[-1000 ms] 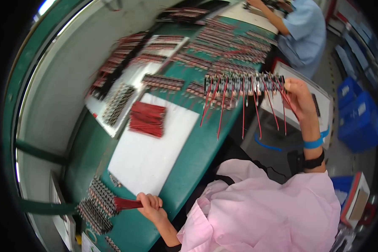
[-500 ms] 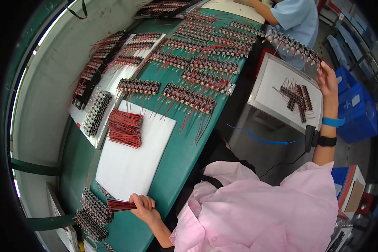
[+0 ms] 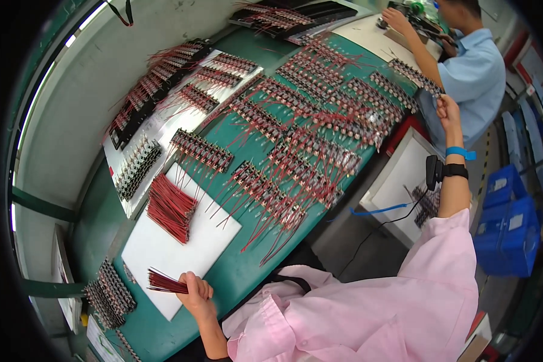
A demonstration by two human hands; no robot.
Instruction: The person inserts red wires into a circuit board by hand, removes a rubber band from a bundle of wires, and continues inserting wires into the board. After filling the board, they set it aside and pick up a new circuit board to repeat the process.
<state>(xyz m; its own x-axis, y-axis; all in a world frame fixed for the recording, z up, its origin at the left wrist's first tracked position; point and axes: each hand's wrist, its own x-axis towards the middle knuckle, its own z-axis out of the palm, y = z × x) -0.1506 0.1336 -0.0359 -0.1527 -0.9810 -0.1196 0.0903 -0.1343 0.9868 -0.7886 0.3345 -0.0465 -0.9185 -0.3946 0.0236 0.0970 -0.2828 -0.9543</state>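
My left hand (image 3: 198, 295) is closed around a bundle of red and black wires (image 3: 165, 282), whose ends stick out to the left over the white foam sheet (image 3: 140, 253). On that sheet lies a larger pile of red wires (image 3: 172, 208). My right arm reaches far forward on the right. The fingers of my right hand (image 3: 448, 113) pinch the near end of a strip of small circuit boards (image 3: 414, 75), held out beside the green bench's far right edge. Many similar wired strips (image 3: 268, 196) lie in rows on the bench.
A co-worker in a blue shirt (image 3: 473, 72) sits at the far right, close to the held strip. Stacked strips without wires (image 3: 110, 294) lie at the near left. Right of the bench stand a white tray (image 3: 383, 193) with several strips and blue bins (image 3: 508, 235).
My right hand has swung forward and left with the strip, from above the white tray toward the bench's far edge. My left hand has shifted slightly left, still holding the wires. The view has turned.
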